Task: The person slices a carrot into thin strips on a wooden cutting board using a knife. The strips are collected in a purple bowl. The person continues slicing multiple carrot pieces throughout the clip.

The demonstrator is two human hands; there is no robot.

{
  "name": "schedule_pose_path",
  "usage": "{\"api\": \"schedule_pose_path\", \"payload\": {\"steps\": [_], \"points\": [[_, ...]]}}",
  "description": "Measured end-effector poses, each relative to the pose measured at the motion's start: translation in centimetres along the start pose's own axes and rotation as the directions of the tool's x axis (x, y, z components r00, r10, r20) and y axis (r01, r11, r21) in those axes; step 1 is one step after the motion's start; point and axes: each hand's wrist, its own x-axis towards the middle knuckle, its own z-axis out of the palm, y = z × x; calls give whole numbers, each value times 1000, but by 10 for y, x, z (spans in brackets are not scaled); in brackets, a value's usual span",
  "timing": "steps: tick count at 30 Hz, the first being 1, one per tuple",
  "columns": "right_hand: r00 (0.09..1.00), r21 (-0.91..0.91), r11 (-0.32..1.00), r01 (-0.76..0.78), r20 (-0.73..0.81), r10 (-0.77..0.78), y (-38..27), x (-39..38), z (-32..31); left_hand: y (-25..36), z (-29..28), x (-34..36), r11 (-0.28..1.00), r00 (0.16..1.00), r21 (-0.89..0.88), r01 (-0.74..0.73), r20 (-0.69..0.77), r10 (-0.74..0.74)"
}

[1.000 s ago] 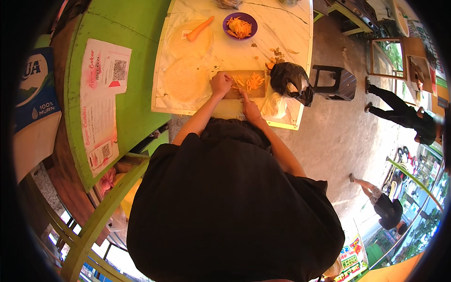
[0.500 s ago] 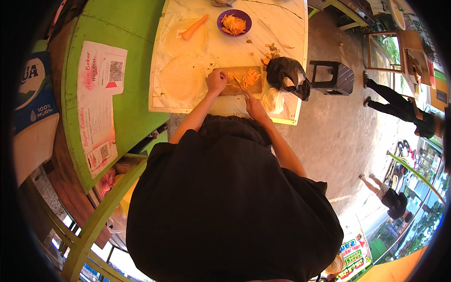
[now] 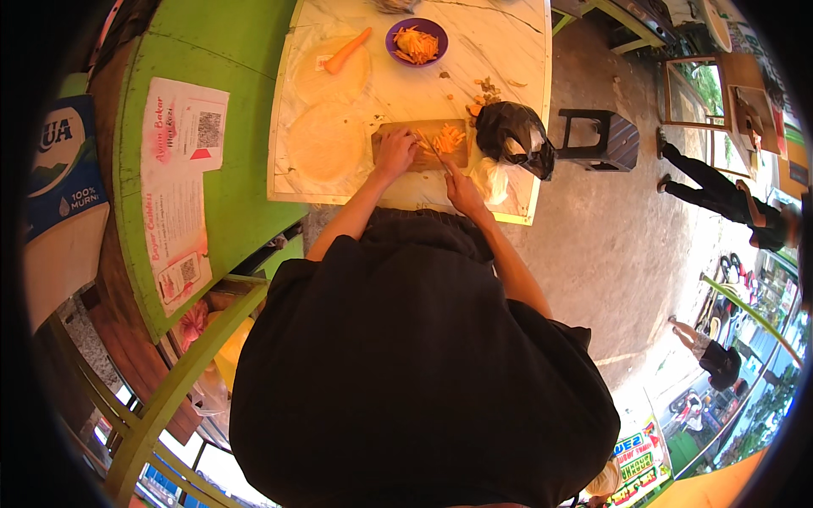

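My right hand (image 3: 463,191) is closed around the handle of a knife (image 3: 436,155), its blade pointing away to the left over a wooden cutting board (image 3: 461,161). Beside the blade, my left hand (image 3: 395,153) rests on the board with its fingers curled down on carrot pieces (image 3: 423,142); the fingertips are partly hidden. A heap of cut carrot strips (image 3: 449,138) lies to the right of the blade. Farther off stands a purple bowl (image 3: 444,51) of carrot strips. One whole carrot (image 3: 348,51) lies at the far left of the table.
Two pale round flat sheets (image 3: 327,142) lie left of the board. A black plastic bag (image 3: 500,127) and a whitish bundle (image 3: 490,180) sit on its right, with peelings (image 3: 487,90) behind. A dark stool (image 3: 600,140) stands beside the table. Two people are in the background.
My left hand has moved right, toward the blade and carrot pieces. My right hand and the knife have shifted slightly. A person in the background has moved.
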Motion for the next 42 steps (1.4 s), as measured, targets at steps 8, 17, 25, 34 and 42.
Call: {"api": "schedule_pose_path", "payload": {"steps": [8,17,25,34,42], "points": [[997,-82,996,24,70,-18,12,-6,-9,-3,8,8,958,983,-224,176,-15,-184],[994,-43,999,27,111,-22,13,-5,-14,-1,21,17,942,967,-279,185,-119,-225],[991,-49,998,41,129,-34,17,-1,-11,2,20,18,940,956,-234,250,-93,-277],[992,17,998,68,107,-69,13,4,-6,0,24,18,930,949,-245,273,-92,-303],[989,30,999,37,139,-41,0,3,-8,-3,28,14,937,949,-221,270,-104,-298]]}}
